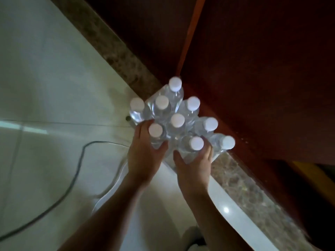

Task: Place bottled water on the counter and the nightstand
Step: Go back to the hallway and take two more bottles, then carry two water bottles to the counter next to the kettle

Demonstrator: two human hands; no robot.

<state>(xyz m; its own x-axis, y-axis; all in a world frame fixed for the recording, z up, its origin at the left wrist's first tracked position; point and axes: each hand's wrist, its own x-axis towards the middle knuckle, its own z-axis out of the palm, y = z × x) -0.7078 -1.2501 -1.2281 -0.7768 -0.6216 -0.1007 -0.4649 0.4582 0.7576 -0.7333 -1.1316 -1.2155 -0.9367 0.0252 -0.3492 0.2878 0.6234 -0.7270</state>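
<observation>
both hands down on the water bottles (176,115), left hand (145,156) curled round one bottle, right hand (194,165) curled round another, the rest clustered just beyond the fingertips (164,144) on the pale floor (45,78).

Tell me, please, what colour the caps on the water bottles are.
White; every cap on the water bottles shows white in the head view.

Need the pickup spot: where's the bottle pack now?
Centre of the head view: bottle pack stands on the pale floor against the dark wooden cabinet, both hands gripping it.
</observation>
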